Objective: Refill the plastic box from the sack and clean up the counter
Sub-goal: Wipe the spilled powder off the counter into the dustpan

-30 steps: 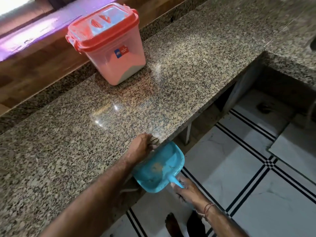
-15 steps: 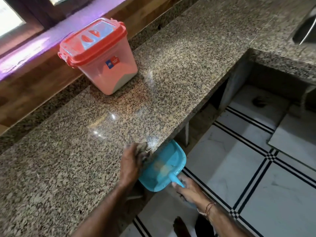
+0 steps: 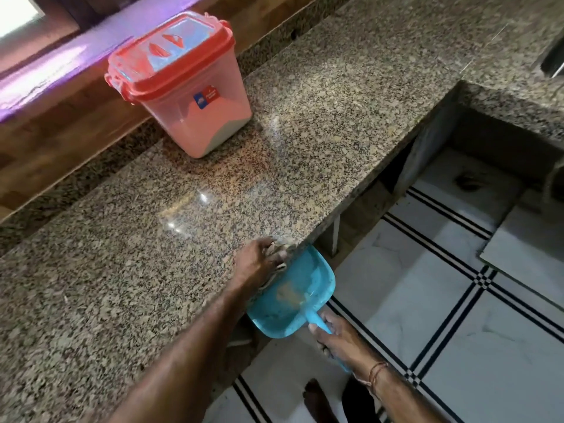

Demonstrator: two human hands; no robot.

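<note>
The clear plastic box (image 3: 195,96) with its red lid closed stands at the back of the granite counter (image 3: 320,123), partly filled with white powder. My left hand (image 3: 258,264) rests at the counter's front edge, closed on a small striped cloth (image 3: 276,271). Just below that edge hangs a blue dustpan (image 3: 293,297) with a little brownish debris in it. My right hand (image 3: 335,334) grips its handle. No sack is in view.
A wooden sill (image 3: 61,117) runs behind the counter. The counter turns a corner at the right (image 3: 503,96). Below is a white tiled floor with black lines (image 3: 457,346), and my feet (image 3: 317,398) show near the bottom.
My left hand has shifted slightly right along the counter's edge toward the dustpan. The dustpan stays under the edge. The view has tilted a little.
</note>
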